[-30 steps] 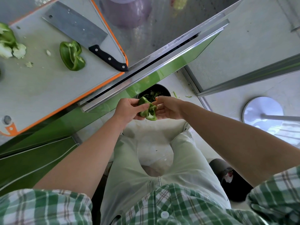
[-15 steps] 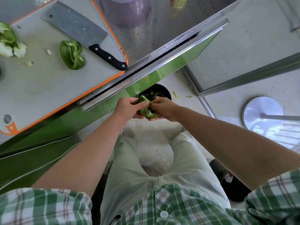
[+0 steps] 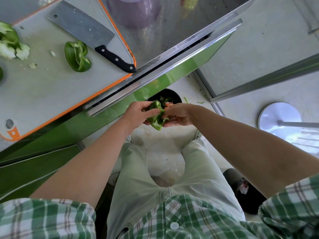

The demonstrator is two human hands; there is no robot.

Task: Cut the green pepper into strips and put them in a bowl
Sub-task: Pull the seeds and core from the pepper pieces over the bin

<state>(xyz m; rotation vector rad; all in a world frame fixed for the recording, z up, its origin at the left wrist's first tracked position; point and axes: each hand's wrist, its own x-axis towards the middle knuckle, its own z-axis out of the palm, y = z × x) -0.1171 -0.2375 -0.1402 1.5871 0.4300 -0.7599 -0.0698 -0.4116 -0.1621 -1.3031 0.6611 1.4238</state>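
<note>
A pepper half is being gripped by the left hand, thumb across its skin; its right edge is being pinched by the right hand; it is being held below the counter edge, over a dark bin; another half is being supported by the board, just beside the cleaver.

The dark bin on the floor sits half hidden behind the left hand, the right hand and the pepper piece they hold; its contents are too small to name (green bits, something orange). The purple container is cut off by the top edge, the pale pepper scraps by the left.
</note>
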